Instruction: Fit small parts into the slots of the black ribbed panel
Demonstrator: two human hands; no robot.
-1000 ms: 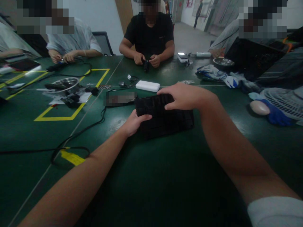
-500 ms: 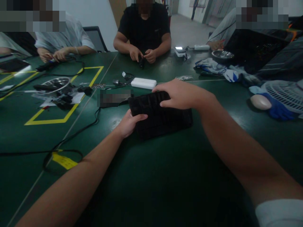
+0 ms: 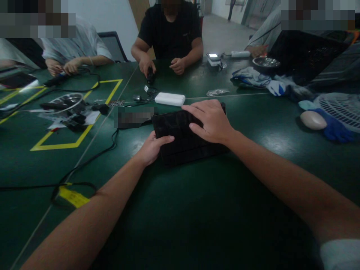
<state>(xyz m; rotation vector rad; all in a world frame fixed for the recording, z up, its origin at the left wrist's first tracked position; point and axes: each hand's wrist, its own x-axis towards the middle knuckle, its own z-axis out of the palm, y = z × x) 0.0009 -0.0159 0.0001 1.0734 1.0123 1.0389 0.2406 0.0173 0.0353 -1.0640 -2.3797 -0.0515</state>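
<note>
A dark, flat, rectangular black case (image 3: 180,150) is tilted toward me over the green table; its exact kind is hard to make out. My left hand (image 3: 153,148) grips its left edge, thumb on top and the other fingers hidden beneath. Across the upper right of the case lies my right hand (image 3: 210,122), palm down with fingers stretched out and apart. Just beyond the case is a white power bank (image 3: 170,99), with a dark cable and plug (image 3: 137,98) beside it.
On the left, a metal bowl (image 3: 81,98) and black parts sit by yellow tape (image 3: 56,146). A black cable (image 3: 107,148) loops near my left forearm. Gloves (image 3: 253,79), a pale oval object (image 3: 313,120) and a white fan grille (image 3: 337,108) lie right. A co-worker (image 3: 171,33) sits opposite.
My right hand has slid slightly down and its wrist has lowered, fingers still over the case. My left hand keeps its hold. The co-worker opposite has moved a small black object leftward.
</note>
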